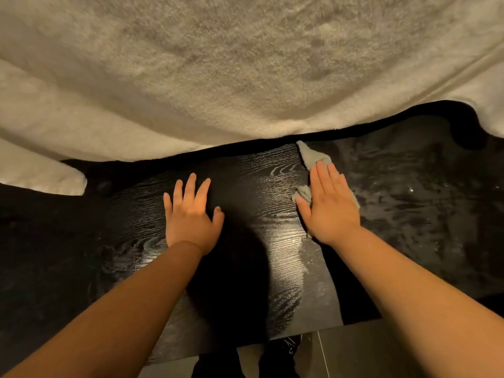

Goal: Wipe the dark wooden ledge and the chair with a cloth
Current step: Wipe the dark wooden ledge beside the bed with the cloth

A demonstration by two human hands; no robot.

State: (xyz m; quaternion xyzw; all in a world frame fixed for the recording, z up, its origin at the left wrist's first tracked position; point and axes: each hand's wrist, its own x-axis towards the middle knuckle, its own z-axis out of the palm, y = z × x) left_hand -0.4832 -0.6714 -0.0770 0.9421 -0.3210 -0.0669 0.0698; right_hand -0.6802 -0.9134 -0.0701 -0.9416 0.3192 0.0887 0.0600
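From the head view, a dark wooden ledge (272, 186) with pale grain lines runs from the near edge of the scene to the far side, where a thick cream blanket (218, 64) hangs over its far edge and fills the whole upper part. A fold of the blanket droops onto the dark surface at the far left. The near edge of the ledge ends above a grey tiled floor (354, 350), where dark shoes (283, 353) show just below it. The right edge of the plank slants from far to near; beyond it lies a dark, mottled, shiny surface (422, 192), and I cannot tell what it is. Bare wood lies open between the two hands and nearer along the middle of the ledge, where light glints off the grain.

The left hand (191, 214) lies palm down on the ledge, left of centre, with fingers straight and spread and the thumb out to the right; it holds nothing. The right hand (330, 208) lies flat, fingers straight and close together, pressing down on a small grey-green cloth (311, 156). The cloth sits crumpled at the right edge of the plank, near the blanket, poking out beyond the fingertips on the far side and beside the thumb on the left. Both forearms are bare and reach in from the near corners.
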